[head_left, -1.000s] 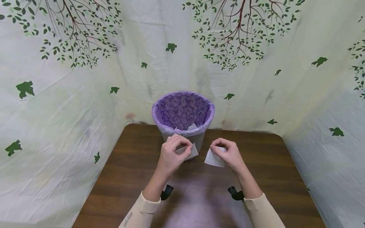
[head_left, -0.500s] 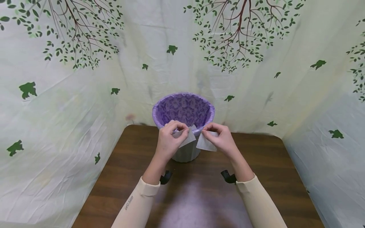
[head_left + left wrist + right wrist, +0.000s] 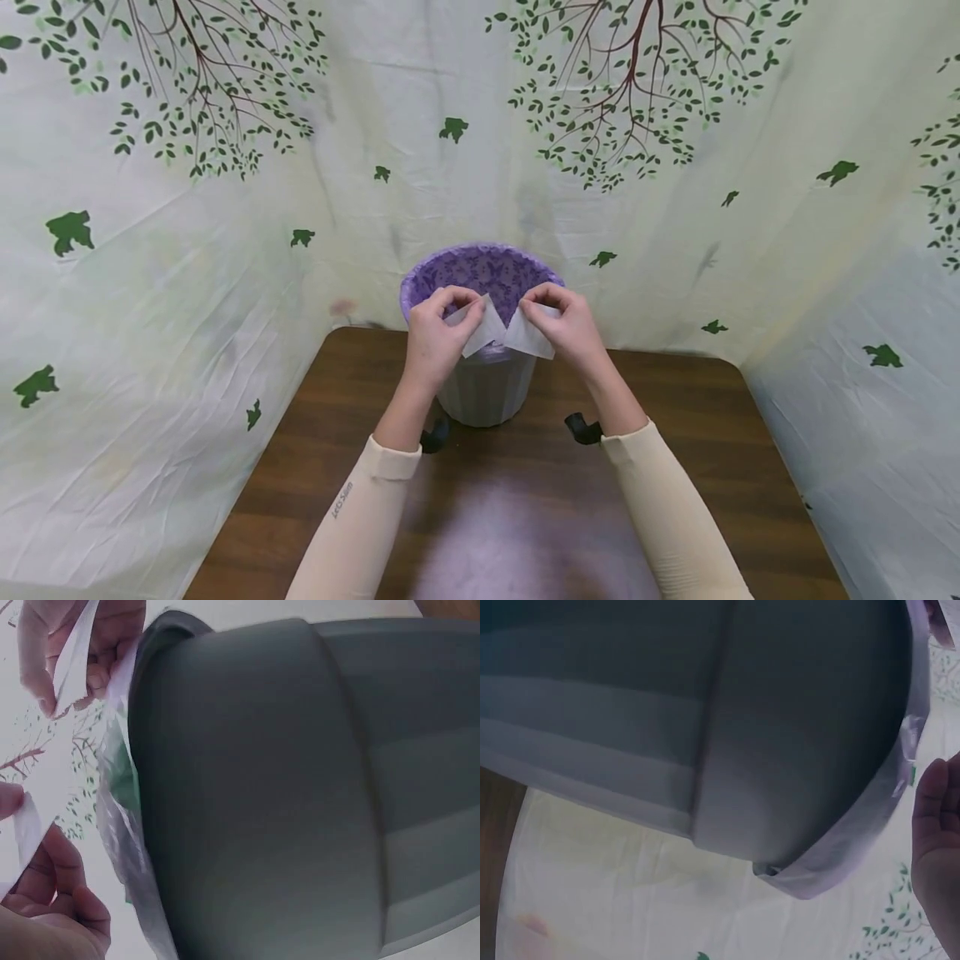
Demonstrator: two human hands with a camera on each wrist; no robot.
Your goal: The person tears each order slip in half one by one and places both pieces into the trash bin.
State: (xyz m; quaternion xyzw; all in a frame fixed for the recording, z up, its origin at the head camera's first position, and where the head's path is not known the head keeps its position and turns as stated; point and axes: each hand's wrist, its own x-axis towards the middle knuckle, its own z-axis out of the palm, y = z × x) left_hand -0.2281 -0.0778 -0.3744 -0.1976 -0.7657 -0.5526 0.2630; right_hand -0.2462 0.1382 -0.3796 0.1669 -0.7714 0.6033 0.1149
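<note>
My left hand [image 3: 437, 337] pinches a small piece of white paper [image 3: 485, 327] between thumb and fingertips. A second piece of white paper [image 3: 528, 337] is pinched the same way by my right hand [image 3: 573, 329]. Both hands are raised at the near rim of a grey waste bin [image 3: 483, 392], and the two papers overlap that rim in the head view, their inner edges close together. A purple patterned bin liner [image 3: 480, 262] covers the rim and inside. In the left wrist view, both papers hang beside the liner's edge [image 3: 124, 825]. The right wrist view shows only part of my right hand.
The bin stands at the back of a brown wooden table [image 3: 315, 467]. Behind it and at both sides hangs a pale cloth [image 3: 360, 267] printed with branches and leaves. Black wrist straps [image 3: 583, 428] sit below both hands.
Both hands have moved forward and up, from in front of the bin to its near rim, with the papers still pinched. They have also come closer together, mostly by the right hand moving left.
</note>
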